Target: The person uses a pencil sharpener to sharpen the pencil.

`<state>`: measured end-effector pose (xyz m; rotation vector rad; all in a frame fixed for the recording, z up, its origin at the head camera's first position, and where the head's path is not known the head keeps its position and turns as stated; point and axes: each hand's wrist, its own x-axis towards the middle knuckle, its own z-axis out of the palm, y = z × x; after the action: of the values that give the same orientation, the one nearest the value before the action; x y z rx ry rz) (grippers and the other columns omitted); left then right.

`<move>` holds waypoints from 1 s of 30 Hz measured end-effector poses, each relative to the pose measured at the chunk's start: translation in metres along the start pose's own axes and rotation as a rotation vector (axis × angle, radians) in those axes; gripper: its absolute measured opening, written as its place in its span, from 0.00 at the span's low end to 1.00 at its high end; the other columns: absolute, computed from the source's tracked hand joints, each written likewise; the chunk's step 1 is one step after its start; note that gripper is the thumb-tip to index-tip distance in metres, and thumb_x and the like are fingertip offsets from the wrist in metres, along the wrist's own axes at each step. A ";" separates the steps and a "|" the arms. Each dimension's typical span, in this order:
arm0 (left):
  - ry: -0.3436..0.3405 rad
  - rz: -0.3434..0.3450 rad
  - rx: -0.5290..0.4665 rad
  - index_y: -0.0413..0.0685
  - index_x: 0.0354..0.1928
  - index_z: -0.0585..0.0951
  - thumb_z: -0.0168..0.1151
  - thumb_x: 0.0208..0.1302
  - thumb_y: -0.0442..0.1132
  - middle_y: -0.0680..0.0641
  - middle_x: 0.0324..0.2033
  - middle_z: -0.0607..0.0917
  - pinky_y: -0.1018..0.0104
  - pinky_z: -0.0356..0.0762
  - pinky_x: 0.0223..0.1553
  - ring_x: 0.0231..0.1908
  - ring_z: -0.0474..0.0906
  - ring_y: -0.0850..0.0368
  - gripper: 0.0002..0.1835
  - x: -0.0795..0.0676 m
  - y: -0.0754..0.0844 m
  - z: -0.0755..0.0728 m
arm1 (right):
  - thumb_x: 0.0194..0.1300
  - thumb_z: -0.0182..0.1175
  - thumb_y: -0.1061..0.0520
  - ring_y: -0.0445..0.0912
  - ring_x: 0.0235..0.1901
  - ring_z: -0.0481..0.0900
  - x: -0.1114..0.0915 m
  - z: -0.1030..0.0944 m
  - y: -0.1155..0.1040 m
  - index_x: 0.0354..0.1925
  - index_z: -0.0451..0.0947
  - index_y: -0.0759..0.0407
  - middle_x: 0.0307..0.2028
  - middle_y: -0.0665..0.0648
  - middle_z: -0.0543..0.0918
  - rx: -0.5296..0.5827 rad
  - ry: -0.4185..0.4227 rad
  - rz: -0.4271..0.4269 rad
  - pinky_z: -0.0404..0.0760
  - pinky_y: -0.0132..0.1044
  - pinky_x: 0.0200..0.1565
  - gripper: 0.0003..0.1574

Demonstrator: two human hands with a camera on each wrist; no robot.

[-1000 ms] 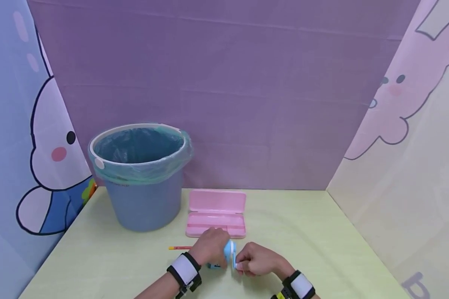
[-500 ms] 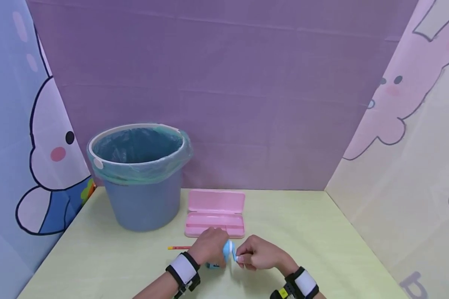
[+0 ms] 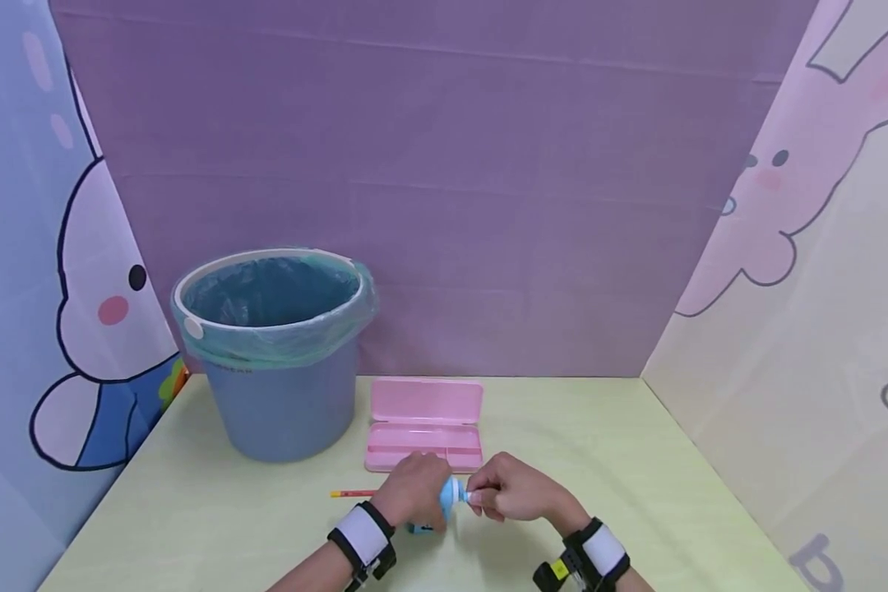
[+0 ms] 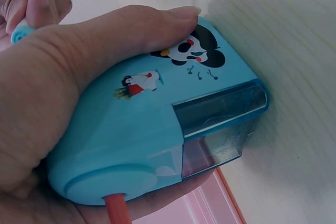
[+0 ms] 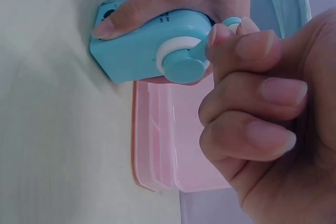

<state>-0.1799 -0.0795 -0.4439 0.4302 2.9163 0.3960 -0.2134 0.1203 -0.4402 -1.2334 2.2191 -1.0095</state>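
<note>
Left hand clamped the sharpener; right hand pinched its crank, lower centre, on the green table.

Bin left of open case

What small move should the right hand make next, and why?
Probably another turn of the crank. The right hand pinches its knob, the left hand grips the blue sharpener on the table, and a pencil sits in its hole.
</note>
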 end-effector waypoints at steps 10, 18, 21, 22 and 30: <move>-0.004 -0.018 -0.006 0.51 0.37 0.84 0.88 0.38 0.44 0.56 0.28 0.78 0.64 0.71 0.39 0.31 0.70 0.58 0.24 0.002 -0.002 0.000 | 0.73 0.54 0.66 0.33 0.16 0.64 0.004 -0.006 -0.004 0.26 0.79 0.68 0.13 0.44 0.68 -0.001 0.016 0.025 0.62 0.26 0.27 0.17; 0.011 0.001 0.011 0.51 0.37 0.83 0.88 0.37 0.45 0.57 0.27 0.78 0.65 0.71 0.38 0.30 0.71 0.59 0.24 0.001 -0.003 -0.001 | 0.73 0.54 0.66 0.34 0.16 0.64 0.009 -0.009 -0.004 0.25 0.79 0.66 0.14 0.46 0.69 0.001 0.054 0.056 0.63 0.27 0.27 0.17; 0.013 0.005 0.011 0.51 0.37 0.83 0.88 0.38 0.45 0.57 0.27 0.78 0.65 0.71 0.37 0.30 0.70 0.59 0.24 0.001 -0.003 -0.002 | 0.72 0.54 0.66 0.34 0.16 0.64 0.011 -0.010 -0.002 0.25 0.80 0.64 0.14 0.46 0.69 -0.005 0.076 0.056 0.63 0.27 0.26 0.17; 0.012 0.005 0.014 0.51 0.37 0.83 0.87 0.38 0.45 0.57 0.27 0.78 0.65 0.71 0.38 0.30 0.70 0.59 0.24 0.000 -0.002 -0.002 | 0.72 0.54 0.67 0.34 0.16 0.64 0.012 -0.010 -0.001 0.25 0.80 0.65 0.14 0.46 0.69 -0.007 0.084 0.055 0.63 0.27 0.26 0.17; 0.004 0.006 0.028 0.51 0.39 0.83 0.87 0.39 0.46 0.57 0.27 0.77 0.65 0.71 0.39 0.30 0.70 0.59 0.25 0.001 -0.002 0.000 | 0.73 0.53 0.66 0.34 0.17 0.65 0.016 -0.012 0.001 0.27 0.81 0.65 0.14 0.45 0.69 -0.042 0.122 0.070 0.66 0.27 0.29 0.17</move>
<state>-0.1813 -0.0813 -0.4443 0.4433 2.9280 0.3576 -0.2297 0.1117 -0.4330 -1.1311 2.3700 -1.0416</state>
